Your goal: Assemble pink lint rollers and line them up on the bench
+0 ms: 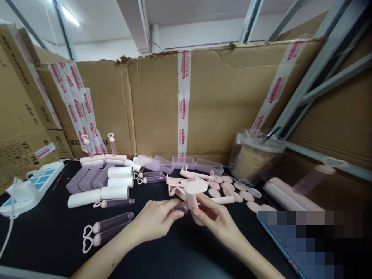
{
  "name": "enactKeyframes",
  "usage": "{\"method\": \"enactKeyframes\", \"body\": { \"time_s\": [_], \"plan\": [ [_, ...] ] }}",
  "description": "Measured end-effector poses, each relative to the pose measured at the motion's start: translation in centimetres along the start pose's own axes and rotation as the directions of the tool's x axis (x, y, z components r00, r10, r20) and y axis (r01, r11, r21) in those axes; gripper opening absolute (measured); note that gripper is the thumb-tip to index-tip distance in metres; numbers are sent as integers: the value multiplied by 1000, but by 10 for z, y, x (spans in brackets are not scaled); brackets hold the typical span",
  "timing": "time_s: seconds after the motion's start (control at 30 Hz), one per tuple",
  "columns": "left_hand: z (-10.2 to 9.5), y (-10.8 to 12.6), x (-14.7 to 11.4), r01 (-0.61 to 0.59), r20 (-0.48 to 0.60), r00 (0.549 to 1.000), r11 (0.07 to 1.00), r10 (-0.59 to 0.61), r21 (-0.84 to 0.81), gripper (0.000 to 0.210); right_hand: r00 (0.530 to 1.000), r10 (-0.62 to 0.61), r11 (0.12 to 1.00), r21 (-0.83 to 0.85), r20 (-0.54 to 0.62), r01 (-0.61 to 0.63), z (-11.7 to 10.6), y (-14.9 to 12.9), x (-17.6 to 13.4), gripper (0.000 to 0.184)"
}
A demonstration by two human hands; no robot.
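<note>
My left hand [155, 220] is closed around a translucent purple tube [181, 208], and only the tube's end shows past my fingers. That end meets or nearly touches a pale pink plastic piece [195, 186] with a flat, wide top and a round stem. My right hand [216, 217] grips this pink piece by its stem. Just behind the hands lie pink frame-like parts [177, 185] and several pink discs [228, 186]. To the left, heart-topped purple tubes [113, 226] lie on the black table [162, 255].
White rolls [84, 198] and purple boxes [87, 179] stand at left, near a power strip [43, 182]. Behind them rises a taped cardboard wall [157, 104]. A bagged cup [247, 161], a pink assembly with a heart-topped tube [290, 193] and a partly pixelated blue-edged object [279, 236] are at right.
</note>
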State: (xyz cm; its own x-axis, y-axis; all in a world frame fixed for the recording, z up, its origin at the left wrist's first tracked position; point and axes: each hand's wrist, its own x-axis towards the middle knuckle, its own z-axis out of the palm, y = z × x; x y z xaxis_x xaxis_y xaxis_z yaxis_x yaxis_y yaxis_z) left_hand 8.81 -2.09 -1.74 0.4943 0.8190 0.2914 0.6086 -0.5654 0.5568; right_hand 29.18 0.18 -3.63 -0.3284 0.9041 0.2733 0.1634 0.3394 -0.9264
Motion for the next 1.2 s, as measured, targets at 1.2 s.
{"method": "enactKeyframes", "body": {
  "time_s": [1.2],
  "plan": [
    [-36, -8, -8, -62, -61, 998, -69, -28, -996, 22, 995, 100, 347, -937, -1, -36, -51, -33, 65, 24]
  ]
}}
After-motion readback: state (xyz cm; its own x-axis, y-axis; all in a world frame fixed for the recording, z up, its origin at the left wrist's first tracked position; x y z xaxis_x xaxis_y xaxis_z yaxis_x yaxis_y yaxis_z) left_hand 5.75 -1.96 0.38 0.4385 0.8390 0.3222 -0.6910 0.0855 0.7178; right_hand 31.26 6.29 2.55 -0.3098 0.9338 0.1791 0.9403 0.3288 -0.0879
